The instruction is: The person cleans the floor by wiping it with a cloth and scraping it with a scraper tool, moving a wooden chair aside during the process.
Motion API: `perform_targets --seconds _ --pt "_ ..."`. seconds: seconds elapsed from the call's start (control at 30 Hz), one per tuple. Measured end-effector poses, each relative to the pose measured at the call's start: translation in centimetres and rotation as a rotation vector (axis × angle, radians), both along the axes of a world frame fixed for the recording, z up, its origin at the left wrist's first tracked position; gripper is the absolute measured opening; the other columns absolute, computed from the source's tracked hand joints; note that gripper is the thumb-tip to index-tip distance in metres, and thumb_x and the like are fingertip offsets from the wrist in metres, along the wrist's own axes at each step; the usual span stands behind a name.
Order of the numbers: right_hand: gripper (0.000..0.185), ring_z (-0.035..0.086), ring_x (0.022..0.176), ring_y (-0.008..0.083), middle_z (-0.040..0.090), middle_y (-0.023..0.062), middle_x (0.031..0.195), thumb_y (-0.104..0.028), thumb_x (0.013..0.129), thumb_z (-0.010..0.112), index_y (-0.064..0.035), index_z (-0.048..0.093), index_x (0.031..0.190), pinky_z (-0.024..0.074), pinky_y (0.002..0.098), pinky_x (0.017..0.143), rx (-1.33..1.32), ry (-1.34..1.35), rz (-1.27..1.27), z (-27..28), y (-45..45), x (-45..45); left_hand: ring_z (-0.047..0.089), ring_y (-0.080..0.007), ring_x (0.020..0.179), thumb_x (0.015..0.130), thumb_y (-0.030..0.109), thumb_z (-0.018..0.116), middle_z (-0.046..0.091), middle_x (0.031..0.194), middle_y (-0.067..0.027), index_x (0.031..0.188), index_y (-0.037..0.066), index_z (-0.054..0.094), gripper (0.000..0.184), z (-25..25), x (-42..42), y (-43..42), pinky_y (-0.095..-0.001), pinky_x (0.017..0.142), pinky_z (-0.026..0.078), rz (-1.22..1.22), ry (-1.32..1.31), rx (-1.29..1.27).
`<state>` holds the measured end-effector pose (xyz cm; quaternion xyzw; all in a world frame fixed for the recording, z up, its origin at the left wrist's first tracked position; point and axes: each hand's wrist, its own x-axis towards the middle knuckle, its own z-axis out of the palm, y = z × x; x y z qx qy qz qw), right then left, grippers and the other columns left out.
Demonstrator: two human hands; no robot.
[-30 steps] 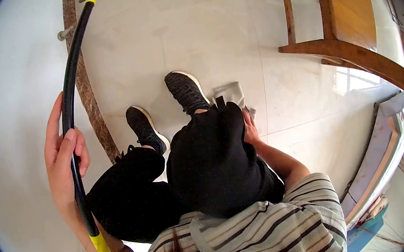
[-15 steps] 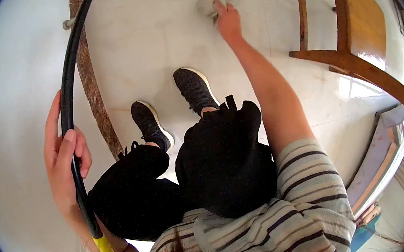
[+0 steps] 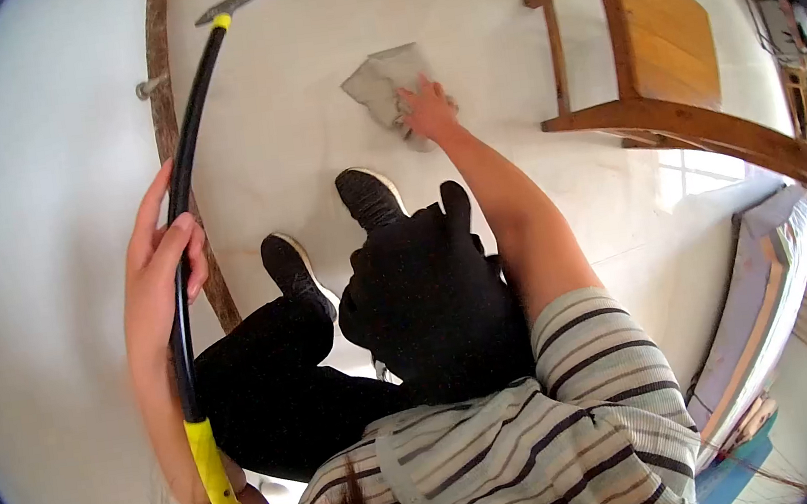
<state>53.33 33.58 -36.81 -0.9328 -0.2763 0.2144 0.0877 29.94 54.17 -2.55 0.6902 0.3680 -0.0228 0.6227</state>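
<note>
My left hand (image 3: 162, 256) is wrapped round the black shaft of a long tool (image 3: 194, 111) with yellow bands and a flat grey metal head, which points to the top of the view. Its yellow end lies by my left forearm. My right hand (image 3: 427, 110) presses on a grey cloth (image 3: 381, 83) on the pale tiled floor, beyond my shoes. The fingers of that hand are spread over the cloth's right part, and the cloth lies partly unfolded to their left.
A wooden chair (image 3: 663, 29) lies at the upper right. A brown stone strip (image 3: 165, 110) runs along the left of the floor, with a doorstop (image 3: 145, 89) beside it. A cushioned bed edge (image 3: 748, 310) is at the right. Both my shoes (image 3: 370, 196) rest on the floor.
My right hand first reached out from beside my knee with the cloth, then came back a little and to the left. The tool's metal head has come into full view; my left hand still holds the shaft.
</note>
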Motion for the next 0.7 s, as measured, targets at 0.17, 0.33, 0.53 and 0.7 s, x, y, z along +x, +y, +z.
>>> perform_targets --seconds 0.17,0.33,0.53,0.7 --pt "0.04 0.046 0.115 0.0333 0.049 0.0157 0.125 -0.021 0.082 0.059 -0.0101 0.052 0.12 0.0388 0.0375 0.096 0.705 0.029 0.027 1.3 -2.4 -3.0 0.042 -0.0075 0.044 0.089 0.01 0.046 0.051 0.071 -0.0038 0.139 0.006 0.03 0.052 -2.4 0.1 0.8 -0.0203 0.039 0.031 -0.097 0.018 -0.037" --pt "0.031 0.056 0.102 0.024 0.056 0.0147 0.11 -0.005 0.084 0.056 -0.0026 0.053 0.116 0.0442 0.0324 0.088 0.953 0.26 -0.338 11.7 -13.5 -9.5 0.045 -0.0094 0.047 0.081 0.013 0.051 0.056 0.077 -0.0085 0.14 0.001 0.021 0.067 -5.6 1.0 2.0 -0.023 0.042 0.035 -0.169 0.048 -0.158" --pt "0.022 0.055 0.085 0.017 0.055 0.0106 0.097 0.006 0.083 0.049 -0.0008 0.051 0.104 0.0449 0.0273 0.079 1.197 -0.005 -0.585 29.5 -20.8 -16.2 0.047 -0.0089 0.05 0.074 0.012 0.051 0.057 0.079 -0.0091 0.124 0.0 0.034 0.054 -5.5 2.2 0.1 -0.0226 0.042 0.036 -0.2 0.019 -0.152" --pt "0.029 0.052 0.079 0.0203 0.05 0.0114 0.094 0.015 0.074 0.043 -0.0024 0.052 0.096 0.045 0.0308 0.074 1.468 -0.194 0.242 44.1 -17.3 -23.6 0.047 -0.0093 0.05 0.074 0.01 0.049 0.057 0.077 -0.0088 0.097 0.004 0.042 0.025 -5.6 3.1 -2.8 -0.0224 0.042 0.037 -0.209 -0.065 -0.204"
